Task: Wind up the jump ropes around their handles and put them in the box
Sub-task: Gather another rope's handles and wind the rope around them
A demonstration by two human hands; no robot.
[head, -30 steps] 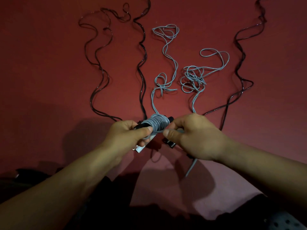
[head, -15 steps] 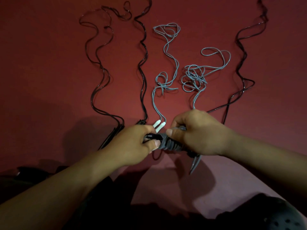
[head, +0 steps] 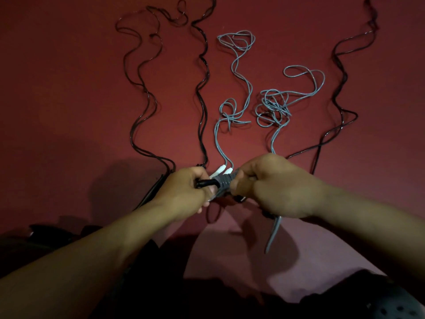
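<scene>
I am gripping the black handle (head: 203, 183) in my left hand (head: 184, 192), fingers curled round it. My right hand (head: 273, 185) is pinching the grey coil (head: 224, 181) wound on that handle, its grip closed on the windings. A loose grey rope tail (head: 273, 233) is hanging below my right hand. Two white handle tips (head: 224, 170) are lying just beyond the coil, between my hands. Unwound grey rope (head: 273, 107) is sprawling on the red surface (head: 69, 88) ahead of my right hand; black ropes (head: 202, 88) are trailing away ahead of my left hand and right of my right hand.
</scene>
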